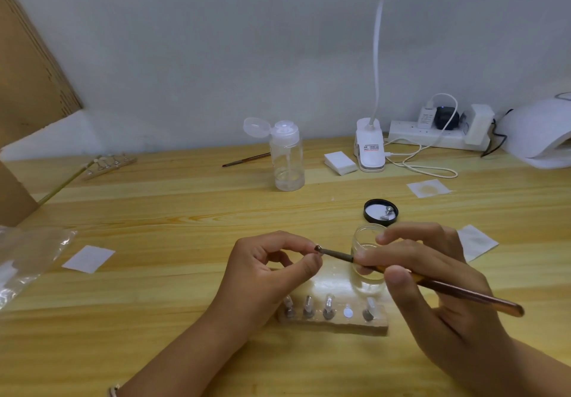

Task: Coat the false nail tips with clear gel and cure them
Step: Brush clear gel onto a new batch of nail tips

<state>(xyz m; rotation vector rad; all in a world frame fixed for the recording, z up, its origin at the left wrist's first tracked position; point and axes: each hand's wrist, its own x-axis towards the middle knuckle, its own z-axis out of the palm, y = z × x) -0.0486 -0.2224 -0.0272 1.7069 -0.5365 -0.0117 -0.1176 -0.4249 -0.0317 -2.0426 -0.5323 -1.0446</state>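
Right hand (432, 273) grips a slim brown wooden brush (448, 290), its bristles meeting what seems a tiny clear nail tip (317, 247) that the left hand (262, 270) pinches steady for coating.

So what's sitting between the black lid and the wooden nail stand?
The clear jar stands there, open, partly hidden by the right hand and the brush it holds. The head view shows this.
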